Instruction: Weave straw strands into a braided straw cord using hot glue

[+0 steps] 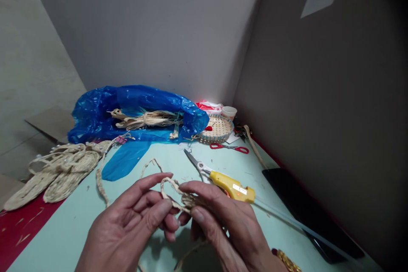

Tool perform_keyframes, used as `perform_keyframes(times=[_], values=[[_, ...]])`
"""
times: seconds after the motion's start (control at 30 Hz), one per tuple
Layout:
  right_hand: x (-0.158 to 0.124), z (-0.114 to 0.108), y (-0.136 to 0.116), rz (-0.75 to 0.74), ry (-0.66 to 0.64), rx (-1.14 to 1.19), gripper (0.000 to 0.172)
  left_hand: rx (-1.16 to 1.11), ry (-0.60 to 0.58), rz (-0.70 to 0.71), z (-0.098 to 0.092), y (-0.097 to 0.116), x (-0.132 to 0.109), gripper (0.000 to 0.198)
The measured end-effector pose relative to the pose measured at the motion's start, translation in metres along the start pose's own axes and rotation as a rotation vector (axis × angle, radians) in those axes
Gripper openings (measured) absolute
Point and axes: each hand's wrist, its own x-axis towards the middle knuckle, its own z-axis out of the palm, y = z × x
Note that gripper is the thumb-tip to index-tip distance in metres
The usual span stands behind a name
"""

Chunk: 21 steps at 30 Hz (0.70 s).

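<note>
Between my two hands is a braided straw-coloured cord (164, 188), bent into a narrow loop. My left hand (127, 216) pinches the loop's left end between thumb and fingers. The fingers of my right hand (232, 221) close on a tight, coiled part of the same cord, which they partly hide. A length of the cord (100, 182) trails over the table to the left. Just beyond my right hand lies a yellow glue gun (231, 185) with a long translucent glue stick (283, 214) behind it. Grey-bladed scissors (193, 161) rest against its tip.
A blue plastic bag (92, 110) holds a bundle of dried fibre (149, 120) at the back. Woven sandals (72, 170) lie at left. Toward the rear right are a shallow woven basket (219, 127), a cup (228, 112) and red-handled scissors (229, 148). A flat black object (287, 191) lies along the right wall.
</note>
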Motion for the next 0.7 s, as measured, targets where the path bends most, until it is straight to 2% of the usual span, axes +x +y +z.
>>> perform_keyframes(times=[0.07,0.17,0.47,0.7], values=[[0.0,0.002,0.002,0.025,0.002,0.001,0.034,0.008,0.0,0.004,-0.001,0.0,0.0,0.052],[0.0,0.004,0.007,-0.036,-0.048,0.083,0.033,0.008,-0.023,-0.015,-0.001,0.0,0.001,0.055],[-0.001,0.006,0.01,0.049,-0.103,0.153,0.027,-0.045,-0.035,-0.043,0.0,-0.002,0.0,0.064],[-0.002,0.011,0.014,-0.013,-0.055,0.163,0.027,-0.096,-0.121,-0.111,0.003,-0.009,0.001,0.076]])
